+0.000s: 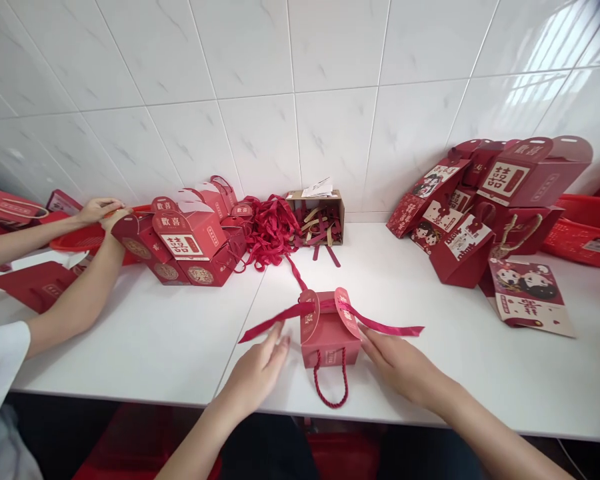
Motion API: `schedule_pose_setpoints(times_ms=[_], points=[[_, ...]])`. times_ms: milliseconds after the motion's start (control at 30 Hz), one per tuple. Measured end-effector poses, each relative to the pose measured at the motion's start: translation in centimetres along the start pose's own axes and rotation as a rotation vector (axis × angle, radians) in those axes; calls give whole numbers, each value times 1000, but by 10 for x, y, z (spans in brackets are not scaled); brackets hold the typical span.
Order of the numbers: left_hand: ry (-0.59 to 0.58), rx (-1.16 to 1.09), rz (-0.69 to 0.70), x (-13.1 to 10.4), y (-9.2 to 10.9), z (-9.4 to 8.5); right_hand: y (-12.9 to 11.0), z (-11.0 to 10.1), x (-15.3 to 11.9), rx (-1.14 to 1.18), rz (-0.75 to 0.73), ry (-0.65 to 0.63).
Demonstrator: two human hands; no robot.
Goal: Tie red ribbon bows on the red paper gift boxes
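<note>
A small red gift box [329,340] stands upright on the white table in front of me. A dark red rope handle [331,393] hangs from its near side. A red ribbon [387,327] runs through the two rounded top flaps, and its loose ends stick out left and right. My left hand [260,367] is beside the box's left side, fingers stretched forward below the ribbon end, with a small gap to the box. My right hand [400,363] lies along the right side, its fingers extended and seeming to touch the box; the fingertips are partly hidden.
A heap of red ribbons [270,230] lies beside an open carton [344,223] of strips. Red gift boxes [200,243] stand left, and more boxes and bags [523,177] are stacked right by a red basket [587,233]. A co-worker's arms [87,287] reach in from the left.
</note>
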State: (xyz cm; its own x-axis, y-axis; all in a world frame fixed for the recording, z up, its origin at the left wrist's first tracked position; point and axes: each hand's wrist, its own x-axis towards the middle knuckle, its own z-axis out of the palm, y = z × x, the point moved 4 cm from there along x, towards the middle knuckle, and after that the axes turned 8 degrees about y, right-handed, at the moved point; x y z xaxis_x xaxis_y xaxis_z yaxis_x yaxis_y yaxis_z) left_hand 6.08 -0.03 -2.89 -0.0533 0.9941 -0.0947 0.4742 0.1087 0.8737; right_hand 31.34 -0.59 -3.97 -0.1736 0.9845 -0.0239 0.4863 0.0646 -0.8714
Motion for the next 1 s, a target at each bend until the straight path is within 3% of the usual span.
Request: schedule_pose_setpoints(times_ms=[133, 200, 333, 433, 567, 733, 867, 1000], points=[[52, -857, -288, 7, -9, 4, 14, 14, 9, 696, 232, 111], [71, -1168, -393, 7, -8, 9, 22, 17, 13, 1031, 333, 183], [174, -1409, -475, 7, -6, 15, 33, 14, 21, 1439, 439, 395], [291, -1452, -481, 6, -4, 12, 34, 7, 24, 1573, 429, 485], [433, -1398, -347, 7, 3, -3, 30, -7, 22, 1529, 361, 566], [529, -1180, -72, 13, 32, -32, 2, -41, 21, 1233, -14, 632], [489, -992, 186, 17, 73, -52, -39, -72, 25, 886, -288, 690], [406, -757, 407, 20, 118, -56, -87, -87, 34, 638, -509, 652]])
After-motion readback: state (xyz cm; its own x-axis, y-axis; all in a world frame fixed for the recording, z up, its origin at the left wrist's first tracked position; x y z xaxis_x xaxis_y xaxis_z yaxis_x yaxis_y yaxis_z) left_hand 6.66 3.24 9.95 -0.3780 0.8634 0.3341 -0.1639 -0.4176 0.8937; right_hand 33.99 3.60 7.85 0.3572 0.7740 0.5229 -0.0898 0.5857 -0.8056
